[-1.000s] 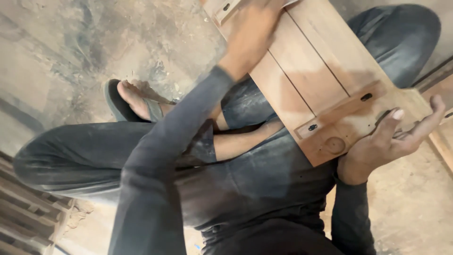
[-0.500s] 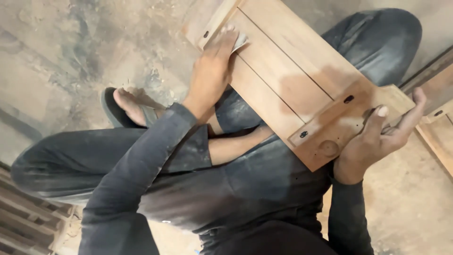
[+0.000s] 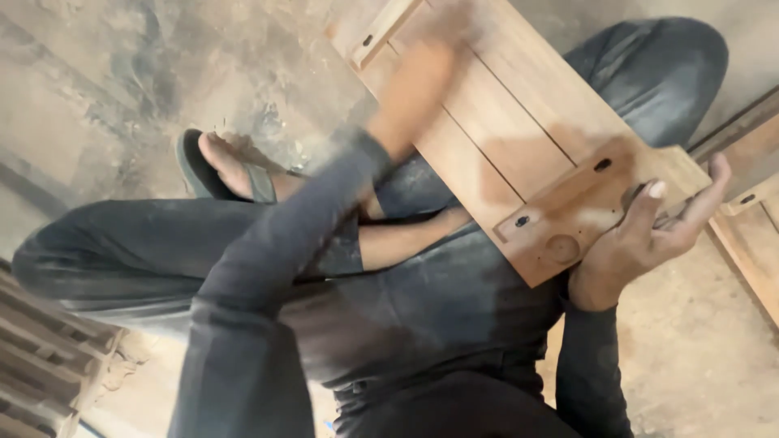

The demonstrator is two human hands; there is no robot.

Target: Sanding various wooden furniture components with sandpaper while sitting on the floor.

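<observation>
A slatted wooden panel [image 3: 519,122] with a cross batten lies tilted across my lap, its far end toward the floor. My right hand [image 3: 641,239] grips the near end of the panel at the batten, thumb on top and fingers around the edge. My left hand [image 3: 415,91] is blurred by motion and rests on the slats near the panel's left edge. I cannot tell whether it holds anything. My dark sleeve [image 3: 276,259] crosses in front of my folded legs.
My foot in a dark sandal [image 3: 215,166] rests on the dusty concrete floor [image 3: 105,97]. More wooden pieces [image 3: 759,203] lie at the right edge. Stacked wooden slats [image 3: 49,357] sit at the bottom left.
My left hand has slid back and forth along the slats and is now blurred mid-stroke. The right hand keeps its grip on the batten end.
</observation>
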